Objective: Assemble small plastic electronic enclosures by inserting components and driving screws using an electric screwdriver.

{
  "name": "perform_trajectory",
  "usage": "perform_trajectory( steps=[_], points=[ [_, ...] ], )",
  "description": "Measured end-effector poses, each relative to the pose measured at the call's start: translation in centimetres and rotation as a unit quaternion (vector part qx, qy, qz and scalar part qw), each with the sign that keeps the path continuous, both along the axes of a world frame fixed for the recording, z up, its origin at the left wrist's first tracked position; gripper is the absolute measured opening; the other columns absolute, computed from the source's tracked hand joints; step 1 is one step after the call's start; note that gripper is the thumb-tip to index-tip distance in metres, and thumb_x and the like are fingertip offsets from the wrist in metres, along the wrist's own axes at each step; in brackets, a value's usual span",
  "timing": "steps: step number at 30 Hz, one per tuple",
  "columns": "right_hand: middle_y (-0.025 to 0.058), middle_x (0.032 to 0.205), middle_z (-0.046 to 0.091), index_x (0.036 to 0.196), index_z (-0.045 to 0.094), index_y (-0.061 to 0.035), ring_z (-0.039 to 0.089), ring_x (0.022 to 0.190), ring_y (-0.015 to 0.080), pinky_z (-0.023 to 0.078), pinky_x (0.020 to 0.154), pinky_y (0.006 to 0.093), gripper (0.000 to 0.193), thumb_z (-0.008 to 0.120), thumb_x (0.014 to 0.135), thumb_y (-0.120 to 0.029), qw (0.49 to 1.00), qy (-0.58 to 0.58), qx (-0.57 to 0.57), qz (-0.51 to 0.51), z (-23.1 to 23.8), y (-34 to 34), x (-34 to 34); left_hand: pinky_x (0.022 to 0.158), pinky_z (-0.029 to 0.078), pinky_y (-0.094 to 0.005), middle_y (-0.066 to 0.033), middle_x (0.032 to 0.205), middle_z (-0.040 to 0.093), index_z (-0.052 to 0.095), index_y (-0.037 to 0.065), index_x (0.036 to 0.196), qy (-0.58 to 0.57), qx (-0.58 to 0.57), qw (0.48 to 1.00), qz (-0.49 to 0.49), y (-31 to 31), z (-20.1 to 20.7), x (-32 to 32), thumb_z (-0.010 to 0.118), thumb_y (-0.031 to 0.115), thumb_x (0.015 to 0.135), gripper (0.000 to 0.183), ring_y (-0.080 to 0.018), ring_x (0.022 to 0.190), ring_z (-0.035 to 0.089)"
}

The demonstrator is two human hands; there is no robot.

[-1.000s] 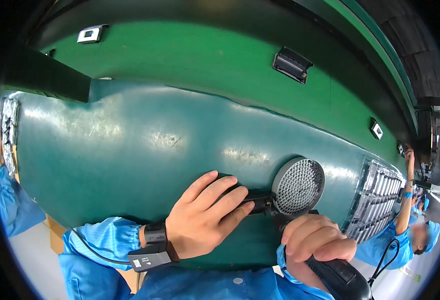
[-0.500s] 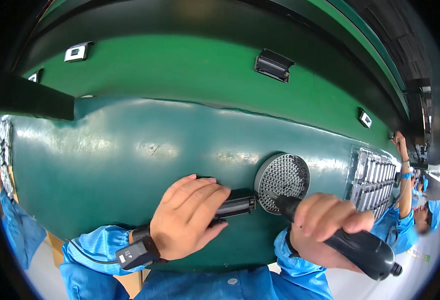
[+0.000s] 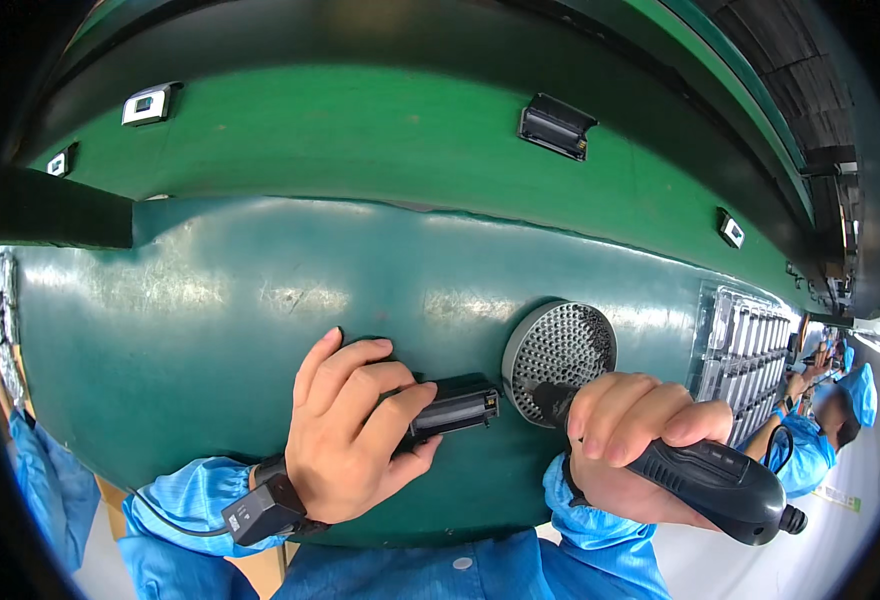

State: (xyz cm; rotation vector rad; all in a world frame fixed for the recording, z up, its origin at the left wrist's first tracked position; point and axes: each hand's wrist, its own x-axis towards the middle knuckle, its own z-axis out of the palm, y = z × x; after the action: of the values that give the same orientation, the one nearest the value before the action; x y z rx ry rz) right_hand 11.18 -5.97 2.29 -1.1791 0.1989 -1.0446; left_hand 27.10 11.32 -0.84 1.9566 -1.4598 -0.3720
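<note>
My left hand (image 3: 355, 435) is closed over the left end of a black rectangular plastic housing (image 3: 458, 408), index finger on top and thumb along its near side. The housing lies on the green bench mat, its open channel facing up. My right hand (image 3: 635, 430) is wrapped round a black electric screwdriver (image 3: 715, 485), which slants down to the left. Its front end reaches over the near rim of a round grey dish (image 3: 565, 350) full of small holes; the tip is hard to make out. The dish stands just right of the housing.
A green conveyor belt (image 3: 360, 125) runs along the far side, carrying another black housing (image 3: 557, 127) and small white-faced units (image 3: 148, 104). A clear plastic tray (image 3: 745, 345) with slots sits at the right. A person in blue (image 3: 810, 440) works beyond it.
My left fingers have spread a little, and the housing has shifted slightly left and nearer. The screwdriver's front end has dipped lower at the dish. Beyond, the co-worker's arm has come back from the belt.
</note>
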Motion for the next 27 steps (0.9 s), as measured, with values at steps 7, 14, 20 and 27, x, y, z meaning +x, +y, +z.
perform_trajectory(
  steps=[7, 14, 20, 27],
  points=[
    [0.0159, 0.077, 0.066, 0.106, 0.054, -0.0062, 0.061, 0.055, 0.0299, 0.050, 0.051, 0.0463, 0.069, 0.044, 0.099, -0.074, 1.000, 0.000, -0.012, 0.004, -0.1, 0.1, -0.1, 0.114, 0.039, -0.0608, -0.0050, 0.106, 0.067, 0.074, 0.010, 0.107, -0.013, 0.003, 1.000, 0.002, 0.0, 0.3, -0.2, 0.092, 0.018, 0.057, 0.054, -0.0336, 0.121, 0.060],
    [0.0160, 0.076, 0.065, 0.105, 0.053, -0.0037, 0.062, 0.054, 0.0286, 0.052, 0.050, 0.0447, 0.061, 0.051, 0.101, -0.065, 0.999, -0.019, -0.027, -0.019, -0.5, 0.3, 0.3, 0.114, 0.038, -0.0615, -0.0056, 0.106, 0.067, 0.074, 0.009, 0.107, -0.018, 0.007, 1.000, -0.008, -0.1, 0.2, -0.1, 0.092, 0.018, 0.056, 0.055, -0.0341, 0.121, 0.060],
    [0.0162, 0.073, 0.064, 0.106, 0.053, 0.0010, 0.061, 0.053, 0.0265, 0.052, 0.047, 0.0402, 0.044, 0.060, 0.104, -0.043, 0.996, -0.065, -0.049, -0.037, -0.9, 0.2, 1.1, 0.116, 0.036, -0.0631, -0.0080, 0.106, 0.068, 0.073, 0.006, 0.105, -0.021, 0.017, 0.999, -0.016, -0.2, 0.5, 0.0, 0.094, 0.018, 0.057, 0.054, -0.0368, 0.122, 0.060],
    [0.0111, 0.077, 0.064, 0.106, 0.055, -0.0077, 0.059, 0.057, 0.0258, 0.049, 0.051, 0.0435, 0.076, 0.046, 0.093, -0.083, 0.999, -0.024, -0.027, -0.019, 0.7, 0.3, 0.1, 0.113, 0.037, -0.0617, -0.0062, 0.104, 0.067, 0.074, 0.007, 0.105, -0.017, 0.010, 1.000, -0.013, 0.0, 0.6, 0.5, 0.096, 0.022, 0.054, 0.058, -0.0359, 0.120, 0.061]
  ],
)
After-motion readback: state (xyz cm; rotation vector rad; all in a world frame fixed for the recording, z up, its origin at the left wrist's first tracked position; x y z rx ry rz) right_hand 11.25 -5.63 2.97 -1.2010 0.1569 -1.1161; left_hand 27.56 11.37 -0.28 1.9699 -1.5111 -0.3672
